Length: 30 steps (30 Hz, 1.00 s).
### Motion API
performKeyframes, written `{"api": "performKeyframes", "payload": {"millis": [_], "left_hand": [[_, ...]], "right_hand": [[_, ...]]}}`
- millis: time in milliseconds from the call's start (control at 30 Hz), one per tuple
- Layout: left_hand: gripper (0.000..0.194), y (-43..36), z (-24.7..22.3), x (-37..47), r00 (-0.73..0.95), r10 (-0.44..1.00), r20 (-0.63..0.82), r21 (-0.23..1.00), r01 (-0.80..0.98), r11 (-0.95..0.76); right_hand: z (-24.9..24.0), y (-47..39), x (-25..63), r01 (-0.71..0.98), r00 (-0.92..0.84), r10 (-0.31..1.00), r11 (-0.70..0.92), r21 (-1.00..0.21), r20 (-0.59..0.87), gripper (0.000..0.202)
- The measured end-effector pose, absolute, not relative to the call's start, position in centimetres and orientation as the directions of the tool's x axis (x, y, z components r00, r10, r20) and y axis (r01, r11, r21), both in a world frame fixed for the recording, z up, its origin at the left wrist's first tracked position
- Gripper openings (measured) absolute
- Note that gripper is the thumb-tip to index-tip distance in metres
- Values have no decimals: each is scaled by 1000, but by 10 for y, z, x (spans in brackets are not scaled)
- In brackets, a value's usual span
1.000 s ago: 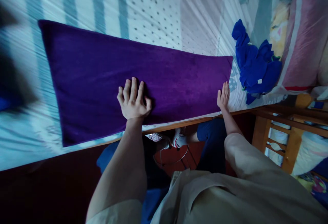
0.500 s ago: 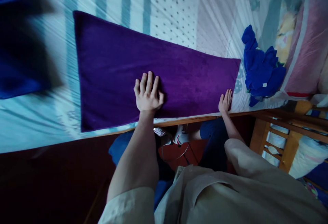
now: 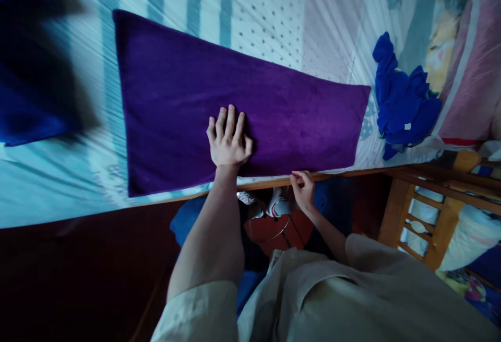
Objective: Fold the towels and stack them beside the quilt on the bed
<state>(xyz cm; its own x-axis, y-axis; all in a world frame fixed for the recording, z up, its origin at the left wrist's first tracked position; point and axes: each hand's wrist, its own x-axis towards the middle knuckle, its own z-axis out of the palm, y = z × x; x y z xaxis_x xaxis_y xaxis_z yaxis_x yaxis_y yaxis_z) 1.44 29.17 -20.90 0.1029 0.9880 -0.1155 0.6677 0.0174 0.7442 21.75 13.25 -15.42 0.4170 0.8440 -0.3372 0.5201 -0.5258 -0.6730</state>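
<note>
The purple cloth [image 3: 262, 107] lies spread across the middle of the frame on the bed [image 3: 270, 23]. The left hand [image 3: 228, 146] rests palm down on it near frame centre, fingers [image 3: 230, 122] splayed wide, with cloth on both sides. Right of that, the right hand [image 3: 304, 190] is at the cloth's lower edge, fingers curled narrow; whether they pinch the hem, I cannot tell. A crumpled blue cloth [image 3: 409, 104] sits at the right of the frame, just beyond the purple cloth's end.

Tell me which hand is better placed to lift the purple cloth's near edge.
Probably the right hand: its fingertips are by that edge, while the left hand rests spread on the purple cloth.
</note>
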Motion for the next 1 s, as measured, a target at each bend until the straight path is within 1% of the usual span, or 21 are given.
{"api": "performKeyframes", "payload": {"millis": [67,133,167,200,267,500,700,800,900,1000], "left_hand": [[66,291,-209,15,101,989,-112,742,671,16],[67,291,-209,15,100,990,-104,734,679,9],[66,291,-209,15,100,990,-100,729,685,5],[66,291,-209,15,100,990,-98,724,690,2],[66,291,-209,15,103,990,-100,716,698,0],[66,291,-209,15,102,989,-106,723,691,6],[65,291,-209,15,95,990,-101,728,686,8],[66,291,-210,14,102,989,-103,730,684,5],[66,291,-210,14,101,989,-105,729,684,7],[66,290,-212,14,100,990,-101,727,687,5]], "right_hand": [[-158,134,208,259,444,736,-651,-714,-510,40],[-162,135,201,-9,419,603,-745,-667,-679,48],[-162,136,198,-110,395,543,-773,-625,-741,52],[-162,136,196,-180,375,493,-792,-583,-785,54],[-159,136,193,-252,370,431,-806,-536,-823,57],[-154,139,193,-339,505,366,-749,-570,-782,54],[-159,148,193,-373,458,353,-757,-537,-816,48],[-164,157,198,-395,390,369,-760,-515,-844,48],[-171,168,209,-354,332,388,-794,-495,-860,51],[-178,177,220,-215,336,390,-855,-473,-857,56]]}}
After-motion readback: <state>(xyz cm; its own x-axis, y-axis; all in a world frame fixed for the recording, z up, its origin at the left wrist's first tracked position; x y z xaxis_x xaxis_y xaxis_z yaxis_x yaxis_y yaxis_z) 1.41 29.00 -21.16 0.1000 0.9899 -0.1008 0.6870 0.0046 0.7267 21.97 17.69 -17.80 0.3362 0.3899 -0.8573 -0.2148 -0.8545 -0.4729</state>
